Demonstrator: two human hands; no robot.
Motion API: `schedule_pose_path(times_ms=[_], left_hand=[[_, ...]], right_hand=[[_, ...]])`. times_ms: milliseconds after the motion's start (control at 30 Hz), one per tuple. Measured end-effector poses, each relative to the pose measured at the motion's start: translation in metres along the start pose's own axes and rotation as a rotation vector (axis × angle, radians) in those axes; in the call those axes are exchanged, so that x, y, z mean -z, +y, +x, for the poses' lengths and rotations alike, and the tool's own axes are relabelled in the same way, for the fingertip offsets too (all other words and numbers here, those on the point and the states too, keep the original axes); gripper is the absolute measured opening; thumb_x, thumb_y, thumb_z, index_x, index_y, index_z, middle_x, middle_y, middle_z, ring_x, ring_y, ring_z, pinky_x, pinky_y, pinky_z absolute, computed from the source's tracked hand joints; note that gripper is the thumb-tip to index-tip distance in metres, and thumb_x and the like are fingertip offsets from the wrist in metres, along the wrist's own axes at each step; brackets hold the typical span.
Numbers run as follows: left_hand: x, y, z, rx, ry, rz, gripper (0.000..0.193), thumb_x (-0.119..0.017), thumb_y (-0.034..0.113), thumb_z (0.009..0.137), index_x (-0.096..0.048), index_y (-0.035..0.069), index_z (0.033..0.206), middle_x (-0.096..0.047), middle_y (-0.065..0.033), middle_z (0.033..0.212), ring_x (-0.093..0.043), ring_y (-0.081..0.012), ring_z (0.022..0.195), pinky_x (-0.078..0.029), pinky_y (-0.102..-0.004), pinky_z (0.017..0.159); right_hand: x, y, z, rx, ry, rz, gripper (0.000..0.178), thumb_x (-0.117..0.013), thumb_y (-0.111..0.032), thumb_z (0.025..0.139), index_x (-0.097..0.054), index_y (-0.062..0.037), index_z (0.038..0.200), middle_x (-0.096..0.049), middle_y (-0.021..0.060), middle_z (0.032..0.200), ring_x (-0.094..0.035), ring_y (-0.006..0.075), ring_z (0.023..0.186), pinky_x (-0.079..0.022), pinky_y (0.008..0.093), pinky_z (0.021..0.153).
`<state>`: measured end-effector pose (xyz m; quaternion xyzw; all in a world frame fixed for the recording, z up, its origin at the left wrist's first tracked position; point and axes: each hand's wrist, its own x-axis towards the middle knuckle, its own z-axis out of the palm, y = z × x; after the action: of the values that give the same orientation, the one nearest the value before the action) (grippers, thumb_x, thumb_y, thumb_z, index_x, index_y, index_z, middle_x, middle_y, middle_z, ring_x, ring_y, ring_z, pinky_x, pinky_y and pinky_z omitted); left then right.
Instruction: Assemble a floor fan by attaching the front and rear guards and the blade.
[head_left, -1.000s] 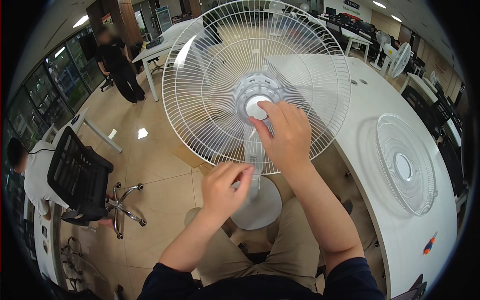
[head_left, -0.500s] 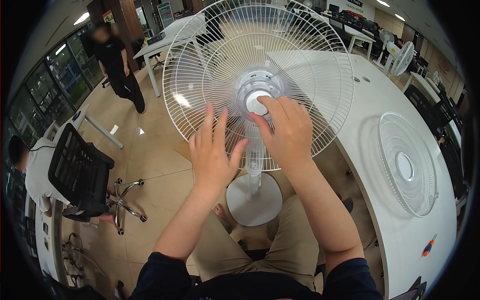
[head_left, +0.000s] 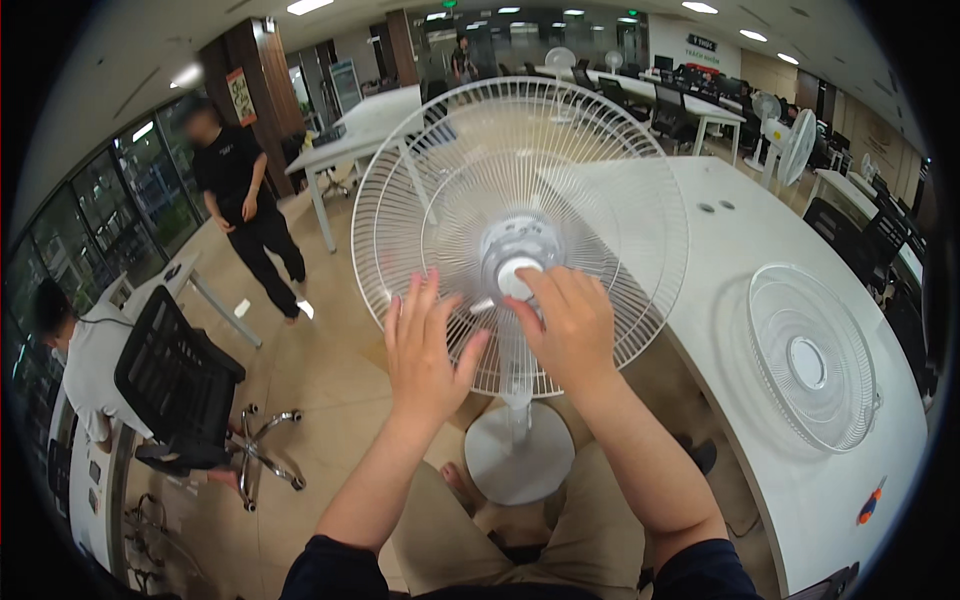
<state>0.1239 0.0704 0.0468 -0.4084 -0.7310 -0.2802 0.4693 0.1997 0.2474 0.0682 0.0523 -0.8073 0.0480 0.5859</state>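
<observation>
In front of me stands a white pedestal fan with its round wire grille (head_left: 362, 235) and see-through blades facing me. At its hub is a round white knob (head_left: 516, 270). The thumb and fingertips of my right hand (head_left: 572, 330) are closed round the knob's right side. Left of the hub, my left hand (head_left: 422, 355) is open, fingers spread, just in front of the lower blades and holding nothing. I cannot tell whether it touches a blade. The fan's round white base (head_left: 520, 455) stands on the floor between my legs.
A white table (head_left: 720, 360) on the right bears a second round fan grille (head_left: 808, 362) and an orange-and-blue screwdriver (head_left: 870, 503). To the left, a person sits by a black office chair (head_left: 175, 380). A person in black (head_left: 245, 200) stands farther back.
My view has tilted up, so the fan and both hands sit lower in the picture. My right hand stays at the knob and my left stays open. The person in black has come nearer.
</observation>
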Motion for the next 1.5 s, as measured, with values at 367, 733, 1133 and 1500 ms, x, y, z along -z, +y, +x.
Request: schedule_pose_path(times_ms=[367, 733, 1133, 1500], left_hand=[[-0.002, 0.015, -0.040, -0.052, 0.063, -0.455, 0.007, -0.074, 0.010, 0.080, -0.069, 0.006, 0.083, -0.070, -0.0103, 0.083, -0.068, -0.0302, 0.076, -0.052, -0.0388, 0.069], [-0.011, 0.026, -0.066, 0.143, -0.471, -0.399, 0.019, -0.078, 0.024, 0.085, -0.069, 0.007, 0.090, -0.074, -0.0073, 0.099, -0.070, -0.0265, 0.088, -0.053, -0.0383, 0.075], [-0.018, 0.016, -0.027, 0.095, -0.175, -0.184, 0.034, -0.076, 0.026, 0.087, -0.063, 0.006, 0.111, -0.045, -0.0238, 0.154, -0.045, -0.0401, 0.140, -0.036, -0.0498, 0.109], [-0.011, 0.010, -0.019, 0.000, 0.140, -0.427, 0.016, -0.078, 0.017, 0.082, -0.067, 0.005, 0.084, -0.073, -0.0151, 0.101, -0.069, -0.0347, 0.089, -0.052, -0.0423, 0.081]], right_hand=[[0.002, -0.001, 0.001, 0.002, -0.051, 0.022, 0.035, -0.082, -0.018, 0.078, -0.067, -0.0082, 0.109, -0.060, 0.0043, 0.085, -0.058, 0.0245, 0.074, -0.042, 0.0381, 0.067], [-0.005, 0.006, 0.003, 0.023, -0.004, -0.003, 0.032, -0.080, -0.021, 0.079, -0.067, -0.0101, 0.107, -0.057, 0.0029, 0.084, -0.055, 0.0233, 0.073, -0.042, 0.0376, 0.067], [-0.005, 0.003, 0.001, 0.028, -0.008, 0.013, 0.035, -0.083, -0.015, 0.079, -0.068, -0.0070, 0.109, -0.060, 0.0058, 0.084, -0.058, 0.0254, 0.075, -0.044, 0.0377, 0.067], [-0.010, 0.007, -0.002, 0.048, 0.012, 0.014, 0.033, -0.081, -0.020, 0.079, -0.067, -0.0097, 0.108, -0.059, 0.0023, 0.085, -0.056, 0.0229, 0.073, -0.041, 0.0368, 0.066]])
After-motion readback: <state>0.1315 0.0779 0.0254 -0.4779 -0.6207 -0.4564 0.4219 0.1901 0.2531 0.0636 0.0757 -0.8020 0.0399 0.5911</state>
